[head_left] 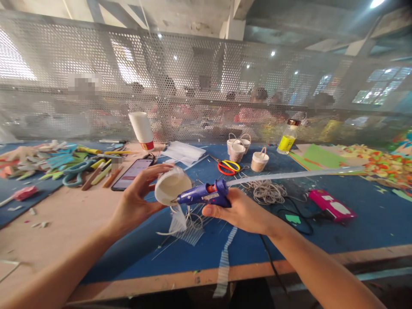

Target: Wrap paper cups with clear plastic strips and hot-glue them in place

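Head view: glue gun nozzle at the rim of a hand-held cup

Reference for all positions: the blue glue gun (206, 195). The right hand (243, 210) is closed around its grip, with the nozzle pointing left. The white cup (170, 184) is immediately left of the glue gun, tilted with its mouth toward the camera; the nozzle tip is at the lower rim. Whether tip and rim touch cannot be told. The left hand (141, 189) grips the cup by its outer left side, fingers above and thumb below.

A clear glue stick (289, 175) extends from the rear of the glue gun toward the right. Below the nozzle, a ribbed translucent scrap (188, 231) lies on the blue mat (128, 257).

Beyond the glue gun: scissors (229, 167) with red and yellow handles; farther back and to the right, small handled baskets (237, 153). Right of the glue gun: a coil of cord (268, 192), then a magenta box (331, 206). Left of the glue gun, past the cup: a phone (132, 174); behind it, a stack of paper cups (140, 128)
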### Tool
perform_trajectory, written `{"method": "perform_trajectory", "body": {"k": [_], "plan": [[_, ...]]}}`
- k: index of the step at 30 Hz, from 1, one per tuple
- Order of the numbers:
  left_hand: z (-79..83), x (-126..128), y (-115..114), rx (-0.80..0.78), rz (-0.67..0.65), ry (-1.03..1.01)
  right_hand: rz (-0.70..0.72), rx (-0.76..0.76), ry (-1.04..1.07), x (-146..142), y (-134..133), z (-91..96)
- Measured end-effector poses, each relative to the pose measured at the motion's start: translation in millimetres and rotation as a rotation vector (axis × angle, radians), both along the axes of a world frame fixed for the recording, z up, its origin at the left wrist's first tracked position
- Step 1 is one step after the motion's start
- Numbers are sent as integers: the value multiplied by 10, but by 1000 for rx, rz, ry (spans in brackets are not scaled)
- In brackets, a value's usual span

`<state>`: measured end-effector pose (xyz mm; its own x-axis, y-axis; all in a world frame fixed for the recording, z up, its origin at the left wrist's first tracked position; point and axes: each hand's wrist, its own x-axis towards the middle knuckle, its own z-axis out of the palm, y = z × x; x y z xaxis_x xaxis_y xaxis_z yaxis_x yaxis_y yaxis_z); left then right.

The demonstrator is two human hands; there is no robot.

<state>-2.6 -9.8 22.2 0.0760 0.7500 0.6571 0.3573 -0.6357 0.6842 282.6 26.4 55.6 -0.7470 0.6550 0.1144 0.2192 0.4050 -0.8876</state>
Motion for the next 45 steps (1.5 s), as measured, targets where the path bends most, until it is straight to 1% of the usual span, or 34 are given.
{"method": "perform_trajectory", "body": {"k": [3,10,15,19,26,31,34,39,45], "plan": [[5,-5,7,6,-1,-3,1,4,-8,6,2,7],[24,-22,15,26,43,21,0,27,10,22,4,7],[29,-23,12,27,31,18,-18,53,0,34,11,17],[30,-30,18,33,46,22,-20,72,-4,38,20,27],[46,-47,14,56,49,37,-46,103,-5,47,51,-4],[68,-46,10,59,51,39,-54,99,-4,61,56,0],[74,-43,22,91,71,50,-58,108,-33,76,59,12],[66,-70,53,157,106,94,-86,160,-68,89,63,38],[79,-65,39,143,146,125,-107,252,-65,95,66,43]]}}
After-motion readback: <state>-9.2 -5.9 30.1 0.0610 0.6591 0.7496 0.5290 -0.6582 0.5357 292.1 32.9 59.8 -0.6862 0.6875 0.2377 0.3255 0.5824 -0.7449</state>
